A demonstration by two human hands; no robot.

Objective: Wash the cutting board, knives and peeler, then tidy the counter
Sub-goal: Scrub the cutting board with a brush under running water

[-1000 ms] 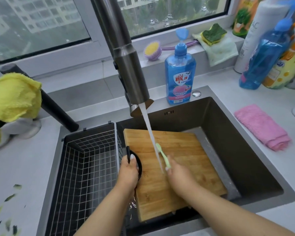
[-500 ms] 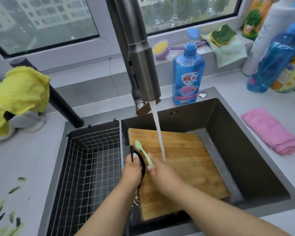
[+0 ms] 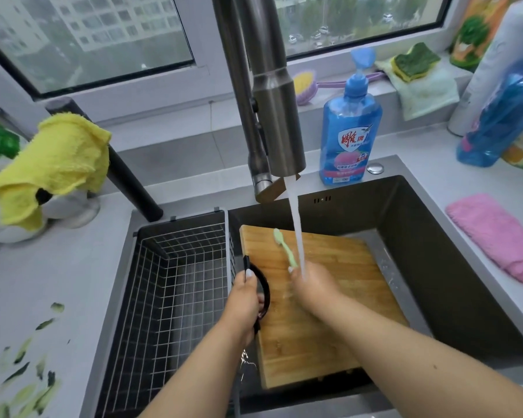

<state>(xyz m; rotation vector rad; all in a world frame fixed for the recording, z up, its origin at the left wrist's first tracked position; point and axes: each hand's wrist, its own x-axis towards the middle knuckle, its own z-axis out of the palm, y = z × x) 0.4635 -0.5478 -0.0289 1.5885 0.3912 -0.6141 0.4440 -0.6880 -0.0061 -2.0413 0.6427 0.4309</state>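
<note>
change: green handle [image 3: 285, 248] was carried left of the water stream [image 3: 298, 236] half a second ago; now it is brought back beside the stream, tip pointed up-left. Right hand [image 3: 310, 286] is now placed directly under the water.
meaning: judged as rinsing in progress, with the item swept back and forth through the flow. Cutting board [image 3: 317, 300] is wetted only as a by-product. Counter tidy not yet begun, since green peel scraps [image 3: 27, 366] are seen on the left counter.
right hand: fingers are curled round the lower end of the green handle. Working end is hidden by the hand, so peeler or knife cannot be told.
left hand: left hand [image 3: 245, 300] is closed round the black loop handle [image 3: 261, 289] at the board's left edge, thumb on top.
board location: laid in the sink [image 3: 429, 236], tilted, far edge raised toward the back wall, near edge overhanging the basin bottom. Wire basket [image 3: 175, 285] is set just beside it on the left.
board look: bamboo strips, pale brown, wet sheen near the stream. No residue can be made out.
tap: faucet [image 3: 280, 122] is left running.
</note>
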